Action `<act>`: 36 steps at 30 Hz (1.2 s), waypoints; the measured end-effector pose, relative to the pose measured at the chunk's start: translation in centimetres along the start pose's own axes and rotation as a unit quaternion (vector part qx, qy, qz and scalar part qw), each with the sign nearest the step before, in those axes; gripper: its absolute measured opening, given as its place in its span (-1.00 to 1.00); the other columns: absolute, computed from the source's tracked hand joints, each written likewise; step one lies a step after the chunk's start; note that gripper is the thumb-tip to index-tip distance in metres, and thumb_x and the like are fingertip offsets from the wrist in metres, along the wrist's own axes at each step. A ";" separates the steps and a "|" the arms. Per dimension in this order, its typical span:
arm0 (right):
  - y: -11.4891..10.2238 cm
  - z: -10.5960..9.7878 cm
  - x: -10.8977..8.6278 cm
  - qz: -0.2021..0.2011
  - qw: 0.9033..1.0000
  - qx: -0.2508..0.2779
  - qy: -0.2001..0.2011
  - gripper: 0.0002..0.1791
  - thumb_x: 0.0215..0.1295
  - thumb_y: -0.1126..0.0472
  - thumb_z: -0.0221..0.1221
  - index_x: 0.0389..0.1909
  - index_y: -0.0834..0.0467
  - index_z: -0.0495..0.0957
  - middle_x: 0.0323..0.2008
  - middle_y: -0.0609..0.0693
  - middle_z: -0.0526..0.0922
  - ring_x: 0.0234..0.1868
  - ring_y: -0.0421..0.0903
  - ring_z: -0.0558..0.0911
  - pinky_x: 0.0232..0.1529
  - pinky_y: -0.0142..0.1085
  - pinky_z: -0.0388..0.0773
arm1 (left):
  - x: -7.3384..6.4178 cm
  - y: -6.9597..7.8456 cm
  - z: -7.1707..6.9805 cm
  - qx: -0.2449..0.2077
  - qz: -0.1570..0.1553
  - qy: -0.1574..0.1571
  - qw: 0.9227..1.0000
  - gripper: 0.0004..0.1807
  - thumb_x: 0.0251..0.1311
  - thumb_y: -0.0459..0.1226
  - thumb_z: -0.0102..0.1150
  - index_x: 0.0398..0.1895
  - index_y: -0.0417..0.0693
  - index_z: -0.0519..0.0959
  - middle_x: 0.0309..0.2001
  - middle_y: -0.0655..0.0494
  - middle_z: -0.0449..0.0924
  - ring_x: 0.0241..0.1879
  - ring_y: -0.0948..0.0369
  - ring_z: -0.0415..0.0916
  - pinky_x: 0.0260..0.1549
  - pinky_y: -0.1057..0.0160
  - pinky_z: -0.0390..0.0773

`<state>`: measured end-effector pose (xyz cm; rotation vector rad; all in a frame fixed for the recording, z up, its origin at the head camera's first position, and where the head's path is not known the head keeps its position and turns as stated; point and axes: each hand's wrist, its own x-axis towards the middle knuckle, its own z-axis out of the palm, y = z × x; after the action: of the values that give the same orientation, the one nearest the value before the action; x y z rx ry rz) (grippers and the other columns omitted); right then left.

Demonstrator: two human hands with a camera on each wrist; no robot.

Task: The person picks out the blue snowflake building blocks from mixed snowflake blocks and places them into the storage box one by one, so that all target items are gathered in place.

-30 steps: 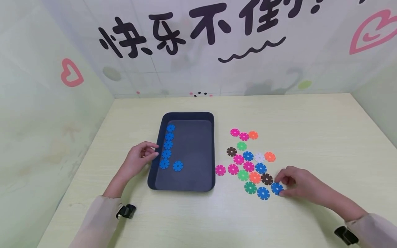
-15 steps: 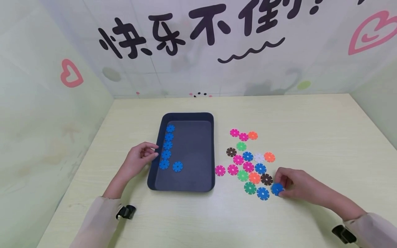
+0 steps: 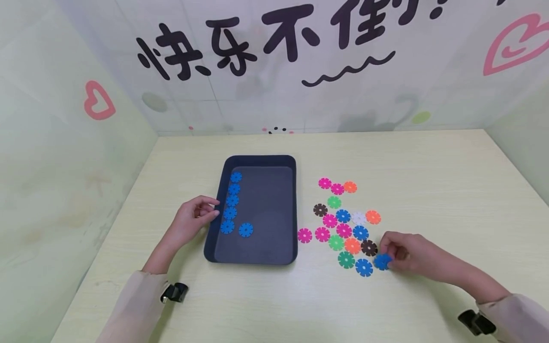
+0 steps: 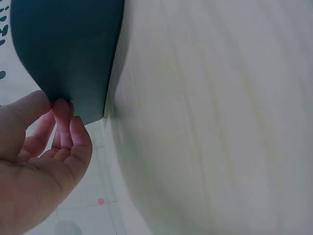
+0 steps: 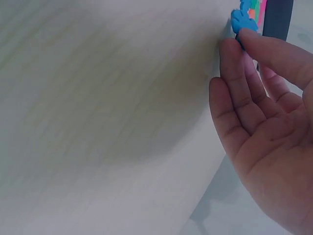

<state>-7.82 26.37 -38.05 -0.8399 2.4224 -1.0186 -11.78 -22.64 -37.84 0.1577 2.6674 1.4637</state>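
My right hand point(image 3: 387, 257) pinches a blue snowflake disc point(image 3: 381, 261) at the near right edge of a scatter of coloured discs point(image 3: 343, 230) on the table. The right wrist view shows the same blue disc point(image 5: 242, 19) between thumb and fingertips point(image 5: 230, 51). A dark blue tray point(image 3: 253, 158) lies left of the scatter. Several blue discs point(image 3: 231, 202) stand in a column along its left wall, and one more blue disc point(image 3: 246, 229) lies beside them. My left hand point(image 3: 213, 208) holds the tray's left wall point(image 4: 73, 58) with curled thumb and fingertips point(image 4: 62, 106).
The pale wooden table point(image 3: 407, 162) is boxed in by decorated walls point(image 3: 274, 71) at the back and both sides. Another blue disc point(image 3: 363, 267) and a green disc point(image 3: 345, 259) lie just left of the pinched one. Black wrist mounts point(image 3: 173, 292) sit on both sleeves.
My right fingers have closed more tightly on the blue disc and tipped it slightly off the table. The left hand and the tray have not moved.
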 end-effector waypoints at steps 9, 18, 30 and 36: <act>-0.8 -0.6 0.2 -0.030 0.999 -0.008 0.017 -0.78 0.11 0.42 0.21 -0.26 0.09 0.49 -0.38 -0.20 0.52 -0.39 -0.26 0.50 -0.35 -0.44 0.51 | -0.1 0.2 0.0 -0.007 -0.003 -0.003 1.000 -0.70 0.19 -0.36 0.14 -0.03 -0.32 0.48 -0.30 -0.12 0.49 -0.38 0.10 0.46 -0.44 0.38 0.46; -2.5 -0.7 1.6 -0.025 0.999 -0.015 0.026 -0.80 0.15 0.37 0.20 -0.23 0.07 0.52 -0.34 -0.21 0.54 -0.35 -0.26 0.51 -0.32 -0.40 0.52 | 0.0 0.0 0.0 -0.003 -0.004 -0.001 1.000 -0.71 0.18 -0.37 0.14 -0.04 -0.32 0.49 -0.30 -0.12 0.50 -0.39 0.11 0.46 -0.44 0.39 0.46; -4.9 0.9 5.7 -0.059 0.997 0.012 0.038 -0.81 0.14 0.38 0.22 -0.25 0.09 0.53 -0.39 -0.19 0.56 -0.36 -0.21 0.54 -0.31 -0.35 0.53 | 0.1 0.1 0.0 -0.004 -0.002 -0.003 1.000 -0.70 0.19 -0.36 0.15 -0.04 -0.32 0.49 -0.30 -0.11 0.50 -0.38 0.10 0.45 -0.45 0.38 0.46; -5.8 1.6 8.5 -0.071 0.997 0.031 0.028 -0.83 0.17 0.36 0.21 -0.23 0.10 0.54 -0.37 -0.08 0.58 -0.33 -0.21 0.53 -0.26 -0.33 0.52 | 0.0 0.2 0.0 0.001 -0.008 0.000 1.000 -0.71 0.19 -0.36 0.14 -0.05 -0.32 0.49 -0.30 -0.11 0.50 -0.39 0.10 0.45 -0.45 0.38 0.46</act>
<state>-11.13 16.69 -35.78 -0.9858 2.3919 -1.1792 -11.81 -22.52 -37.69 0.1375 2.6638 1.4563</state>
